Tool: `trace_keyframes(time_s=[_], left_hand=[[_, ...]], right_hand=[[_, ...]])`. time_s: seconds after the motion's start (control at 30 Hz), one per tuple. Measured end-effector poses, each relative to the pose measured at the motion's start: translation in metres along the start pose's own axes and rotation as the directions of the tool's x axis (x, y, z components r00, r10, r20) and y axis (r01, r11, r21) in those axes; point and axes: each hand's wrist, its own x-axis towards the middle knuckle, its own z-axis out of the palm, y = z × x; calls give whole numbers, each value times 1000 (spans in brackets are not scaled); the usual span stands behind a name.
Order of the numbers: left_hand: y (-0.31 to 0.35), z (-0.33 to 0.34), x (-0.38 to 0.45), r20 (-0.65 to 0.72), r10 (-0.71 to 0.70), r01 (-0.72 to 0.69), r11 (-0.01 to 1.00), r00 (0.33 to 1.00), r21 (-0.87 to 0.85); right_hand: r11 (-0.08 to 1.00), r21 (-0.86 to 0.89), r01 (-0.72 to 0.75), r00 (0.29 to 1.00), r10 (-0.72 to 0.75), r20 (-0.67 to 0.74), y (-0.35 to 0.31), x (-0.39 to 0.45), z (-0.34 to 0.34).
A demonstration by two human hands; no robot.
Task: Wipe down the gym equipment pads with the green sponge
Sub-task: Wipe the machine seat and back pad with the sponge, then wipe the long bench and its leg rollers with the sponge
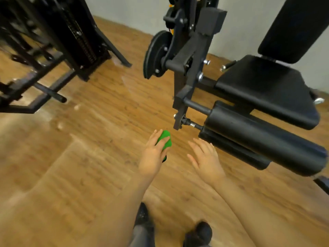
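Head view, only cam. Person standing on wood floor [99,125], looking down at both hands held out in front of a leg machine.

L hand [154,154]: fingers curled over the green sponge [165,139], clamped on it from above; sponge sticks out past the fingertips, some dark edge showing under the palm. Sponge is in the air above the floor, near the machine's pivot bracket [185,72] but apart from it, touching no pad.

R hand [206,157]: fingers spread and straight, holding nothing. It sits just beside the end of the lower roller pad [236,154]; contact w/ the pad can't be told, looks slightly apart.

Pads in view, all black: upper roller pad [263,139] stacked just above the lower one, seat pad [267,91] behind them, back pad [292,29] tilted up at top right. A pulley wheel [156,54] hangs off the frame left of the bracket. Second machine w/ weight stack [80,38] at top left, well apart.

Progress, my guess: no wet streaks or wipe marks readable on any pad, frame is blurry so can't confirm. Sponge is in hand but not on a surface, so wiping of these pads looks not yet begun or between passes. Left to do as far as shown: both rollers, seat, back. Nearest target for the sponge is the roller ends.

Dark shoes [197,234] at bottom edge.
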Motion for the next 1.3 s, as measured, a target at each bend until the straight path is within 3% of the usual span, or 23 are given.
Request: trace_keyframes(time_s=[0.33, 0.47, 0.73, 1.0, 1.3], left_hand=[[-139, -204, 8, -171, -98, 105, 994, 980, 30], [-199, -278, 5, -241, -112, 142, 984, 964, 112], [-309, -382, -28, -383, -253, 328, 934, 888, 143], [-448, -480, -61, -507, -432, 568, 811, 746, 144], [-589, -586, -124, -622, -626, 795, 606, 470, -9]], right_hand=[[979, -103, 175, 985, -173, 23, -208, 119, -9], [984, -61, 170, 985, -171, -6, -292, 162, 8], [932, -39, 360, 932, -357, 68, -449, 238, 73], [836, 18, 549, 823, -544, 164, -611, 328, 167], [677, 164, 718, 616, -727, 303, -820, 405, 263]])
